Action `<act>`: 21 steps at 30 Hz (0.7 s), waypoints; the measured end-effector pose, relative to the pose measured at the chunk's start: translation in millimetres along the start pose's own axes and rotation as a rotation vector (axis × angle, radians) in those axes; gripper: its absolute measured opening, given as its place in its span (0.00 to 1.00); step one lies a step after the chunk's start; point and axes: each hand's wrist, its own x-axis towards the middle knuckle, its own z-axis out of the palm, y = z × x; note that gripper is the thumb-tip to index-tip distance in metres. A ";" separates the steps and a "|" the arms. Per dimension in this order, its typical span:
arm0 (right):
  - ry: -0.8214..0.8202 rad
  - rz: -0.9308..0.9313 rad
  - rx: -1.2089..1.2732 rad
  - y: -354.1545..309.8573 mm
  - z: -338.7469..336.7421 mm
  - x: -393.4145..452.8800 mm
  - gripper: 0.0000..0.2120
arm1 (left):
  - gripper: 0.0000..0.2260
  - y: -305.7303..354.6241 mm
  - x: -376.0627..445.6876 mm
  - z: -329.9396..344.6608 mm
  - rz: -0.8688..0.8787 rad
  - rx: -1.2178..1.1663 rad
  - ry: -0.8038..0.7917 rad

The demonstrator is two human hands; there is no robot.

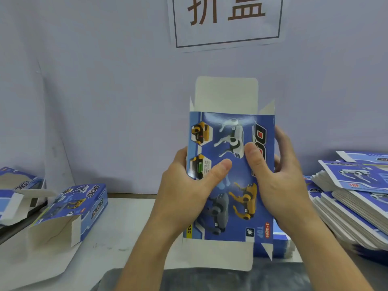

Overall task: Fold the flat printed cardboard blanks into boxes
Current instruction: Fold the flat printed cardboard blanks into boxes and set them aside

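I hold a blue printed cardboard blank (235, 211) with robot dog pictures upright in the middle of the view, above the table. My left hand (186, 192) grips its left edge, thumb on the printed front. My right hand (279, 177) grips the right edge, thumb on the front and fingers behind. White flaps stand open at the top (226, 94) and hang at the bottom (216, 255). A heap of flat blanks (354, 198) lies at the right.
A folded box (77, 208) with open end flaps lies on the white table (117, 238) at the left. Another part-folded box (16, 194) sits at the far left edge. A paper sign (226, 19) hangs on the wall behind.
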 end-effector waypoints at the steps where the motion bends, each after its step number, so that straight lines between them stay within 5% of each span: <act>1: -0.018 -0.027 -0.011 -2.5 2.0 -0.9 0.31 | 0.25 1.5 0.1 -1.2 -0.012 -0.030 -0.001; 5: -0.156 -0.100 0.000 -6.1 19.2 -9.1 0.31 | 0.44 7.9 3.3 -7.8 0.006 -0.139 0.229; 9: -0.228 -0.080 -0.021 -2.9 29.4 -14.4 0.32 | 0.39 13.1 2.9 -17.6 0.131 -0.046 0.419; 13: -0.191 -0.031 0.010 -3.3 20.2 -9.8 0.37 | 0.26 15.0 2.1 -10.5 0.223 -0.064 0.309; 21: -0.108 -0.179 -0.039 -6.3 16.8 -6.9 0.30 | 0.31 14.2 1.4 -2.5 0.249 -0.150 0.164</act>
